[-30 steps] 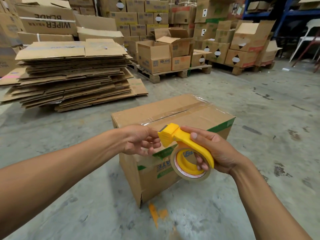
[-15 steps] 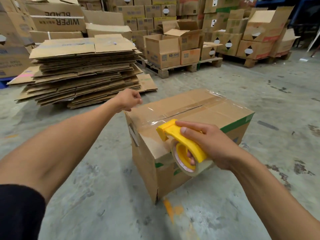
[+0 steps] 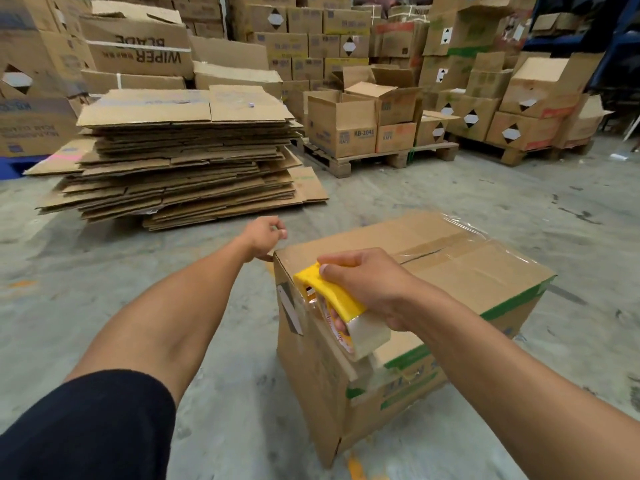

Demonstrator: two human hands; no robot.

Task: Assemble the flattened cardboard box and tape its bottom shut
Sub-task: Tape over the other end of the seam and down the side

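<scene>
An assembled cardboard box (image 3: pixel 464 271) with green stripes stands on the concrete floor, its upward face crossed by clear tape along the flap seam. My right hand (image 3: pixel 367 282) grips a yellow tape dispenser (image 3: pixel 329 296) holding a roll of clear tape (image 3: pixel 363 336), pressed at the box's near top edge. My left hand (image 3: pixel 263 237) rests at the box's far left top corner, fingers curled; whether it pinches anything is unclear.
A tall stack of flattened cardboard (image 3: pixel 180 157) lies to the left on the floor. Wooden pallets (image 3: pixel 377 157) carrying open and closed boxes stand behind. Walls of stacked cartons (image 3: pixel 138 46) fill the background. Bare concrete floor (image 3: pixel 519 195) surrounds the box.
My left hand left the dispenser and moved to the box's far left corner. My right hand carried the dispenser up onto the box's near top edge. The view shifted closer.
</scene>
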